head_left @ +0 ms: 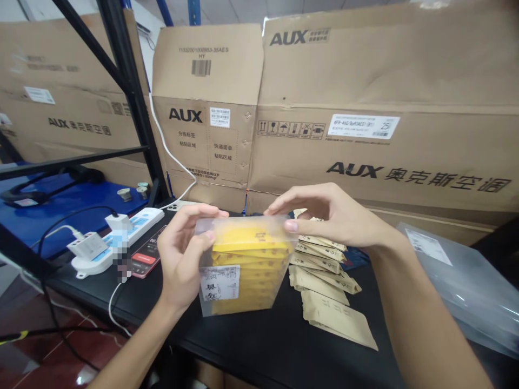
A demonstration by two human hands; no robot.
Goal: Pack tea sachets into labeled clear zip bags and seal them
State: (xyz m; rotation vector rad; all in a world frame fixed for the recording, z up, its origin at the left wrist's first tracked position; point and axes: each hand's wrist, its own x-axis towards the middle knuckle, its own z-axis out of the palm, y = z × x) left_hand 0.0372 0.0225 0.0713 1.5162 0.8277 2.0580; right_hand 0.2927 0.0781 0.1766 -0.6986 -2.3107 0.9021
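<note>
Yellow packets [251, 270] fill a clear bag [206, 258] grasped in a two-handed grip over the black counter [259, 340], the left hand [182, 254] pinching its upper left side, the right hand [328, 216] its upper right corner. Just right of the grip, tan packets [336, 319] lie overlapping in a row; left of it are a phone [148, 254] and power strip [91, 265].

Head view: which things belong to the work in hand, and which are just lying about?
Probably in the work:
clear pouch, left hand and right hand at its top edge
yellow packets inside it
tan packets beside it
labelled clear plastic at right, less certain

Probably just lying about:
power strip
phone
cardboard boxes
</note>
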